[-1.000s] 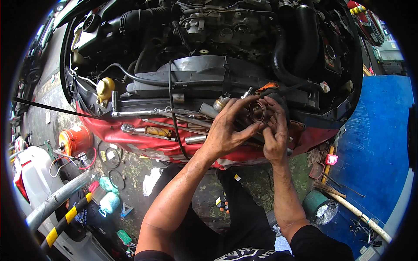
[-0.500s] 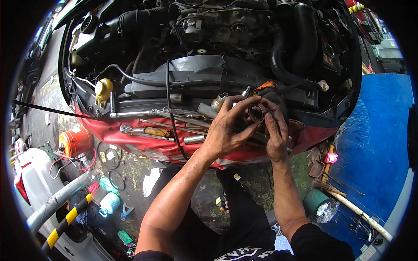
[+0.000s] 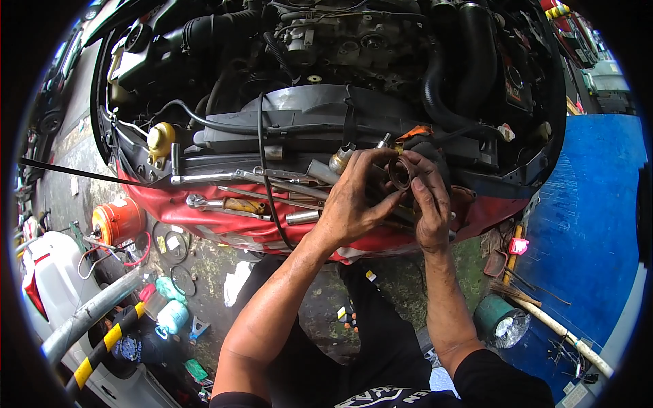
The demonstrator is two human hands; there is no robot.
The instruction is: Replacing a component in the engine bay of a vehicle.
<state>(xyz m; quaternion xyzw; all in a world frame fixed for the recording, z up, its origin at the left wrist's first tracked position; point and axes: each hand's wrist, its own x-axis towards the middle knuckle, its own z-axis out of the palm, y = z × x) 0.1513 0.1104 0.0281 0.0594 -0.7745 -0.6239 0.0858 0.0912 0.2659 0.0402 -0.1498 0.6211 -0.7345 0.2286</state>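
While the white car [image 3: 58,272] stands at the far left, a yellow-and-black striped pole [image 3: 105,345] slants before it, and an orange bucket [image 3: 119,221] and a light-blue jug [image 3: 171,317] rest on the stained floor [image 3: 320,313]. In the middle, a red cover [image 3: 166,204] is draped over the front of an open engine bay [image 3: 354,51]; on it lies a ratchet [image 3: 235,205] with a yellowish handle, near other metal tools. Above this cover, the left hand [image 3: 357,202] grasps a brown ring [image 3: 406,173] between thumb and fingers. The right hand [image 3: 432,207] is at the ring's right side, its fingers partly bent; whether it also grips the ring, I cannot tell. Farther right stand a green bin [image 3: 492,316] and a large blue panel [image 3: 585,204], which has scratches. About writing: pale print shows on a dark cloth [image 3: 128,348] at lower left, and light letters cross the person's black shirt [image 3: 391,396] at the bottom.
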